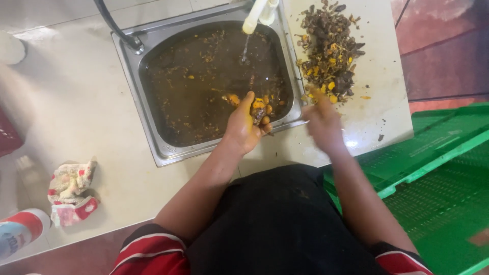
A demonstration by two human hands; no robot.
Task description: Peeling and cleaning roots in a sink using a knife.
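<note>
Looked like wet, slippery stuff, honestly. Left hand (244, 127) was cupped over the near edge of the sink (158, 147), fingers curled around a small clump of yellow and brown bits (259, 109), right at the waterline. Closed loosely on them, more scoop than pinch. Right hand (321, 119) was blurred over the bench (377, 117), just at the near end of the heap, so couldn't tell whether open or closed, or holding anything.

Handling guess: light, small, firm-ish chunks mixed with soft soggy peel or husk. Would slide out of a flat palm with the water running off, so best taken from underneath in a cupped palm with fingers together, not picked one by one. Probably not fragile, though the dark scraps looked mushy enough to smear. Would probably stain fingers too, judging by the colour of that water.

Looks: bright orange-yellow lumps, rounded, among dark brown ragged scraps. Same mix piled in the heap (328, 51) on the pale bench to the right of the sink, with a few loose yellow pieces scattered around its near edge. Sink full of murky brown water with flecks floating all over, a few more yellow lumps bobbing just beside the left hand. Thin trickle from the pale tap (253, 18) at the far rim.

Elsewhere: crumpled red-and-white cloth (71, 191) on the bench to the left, well apart from the sink, and green plastic crates (438, 173) down on the right.
</note>
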